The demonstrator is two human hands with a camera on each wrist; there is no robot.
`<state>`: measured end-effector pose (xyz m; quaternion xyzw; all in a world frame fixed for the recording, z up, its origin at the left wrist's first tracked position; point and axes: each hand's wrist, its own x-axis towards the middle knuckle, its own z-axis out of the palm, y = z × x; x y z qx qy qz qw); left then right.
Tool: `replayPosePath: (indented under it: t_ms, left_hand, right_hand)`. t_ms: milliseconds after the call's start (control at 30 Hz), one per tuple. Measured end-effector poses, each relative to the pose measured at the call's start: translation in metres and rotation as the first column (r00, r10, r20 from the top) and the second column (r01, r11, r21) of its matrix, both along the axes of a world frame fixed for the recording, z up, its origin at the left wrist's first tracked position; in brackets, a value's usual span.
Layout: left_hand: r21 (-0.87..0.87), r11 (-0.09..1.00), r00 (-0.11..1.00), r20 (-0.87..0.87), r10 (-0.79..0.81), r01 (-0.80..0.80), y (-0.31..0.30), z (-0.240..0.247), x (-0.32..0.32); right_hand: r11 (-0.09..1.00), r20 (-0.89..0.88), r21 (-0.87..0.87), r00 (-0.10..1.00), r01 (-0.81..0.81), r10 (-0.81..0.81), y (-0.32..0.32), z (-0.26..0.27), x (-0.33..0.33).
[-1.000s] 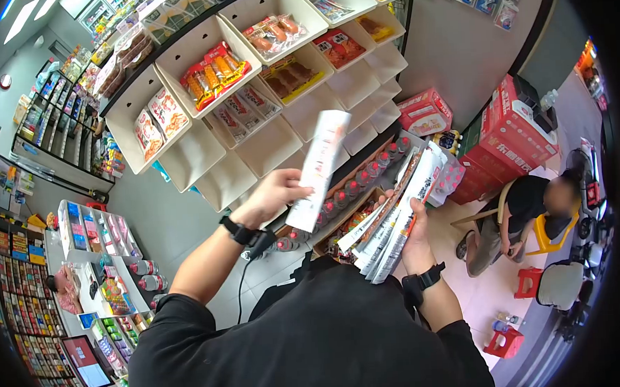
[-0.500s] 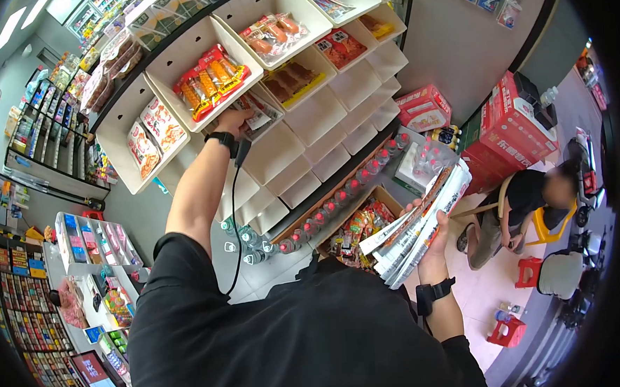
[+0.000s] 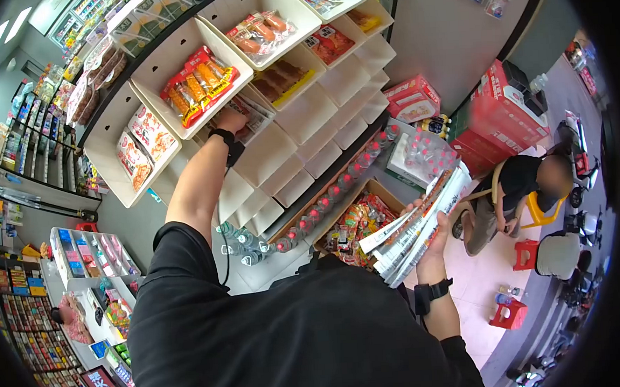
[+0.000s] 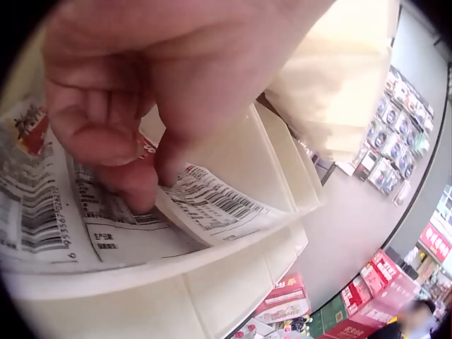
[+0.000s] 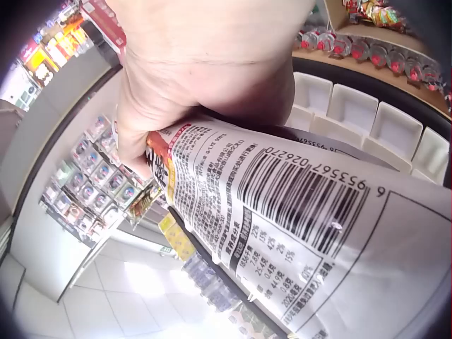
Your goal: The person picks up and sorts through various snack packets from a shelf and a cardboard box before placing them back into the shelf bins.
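My left hand reaches into a cream bin in the second row. Its fingers are curled down and, with the thumb, pinch a white snack packet with a barcode. More flat packets of the same kind lie beside it in that bin. Off to the right and lower, my right hand grips a fanned bundle of long white snack packets. In the right wrist view, the nearest packet shows its printed back and barcode, and the palm covers its upper end.
Bins above hold orange sausage packs and other snacks. Bottles with red caps line the shelf foot beside a carton of bright packets. A seated person is at the right, near stacked red boxes.
My left hand has carried a white packet from in front of the shelf up and left into the bin, where it stays. The right hand keeps its bundle, slightly lower and farther right.
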<state>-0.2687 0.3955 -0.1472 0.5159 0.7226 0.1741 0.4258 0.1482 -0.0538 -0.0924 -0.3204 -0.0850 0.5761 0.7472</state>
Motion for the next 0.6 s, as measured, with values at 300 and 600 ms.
replayPosePath:
  t_ms: [300,600]
  left_hand:
    - [0.427,0.790,0.846,-0.494,-0.203,0.439,-0.051,0.045,0.023]
    - [0.397,0.573,0.525,0.233,-0.819,0.717,-0.339,0.139,0.205]
  right_hand:
    - [0.985,-0.125,0.026,0.977,-0.169,0.171,-0.007,0.000,0.004]
    - [0.974,-0.245,0.093,0.944,-0.205,0.222,-0.008,-0.004,0.005]
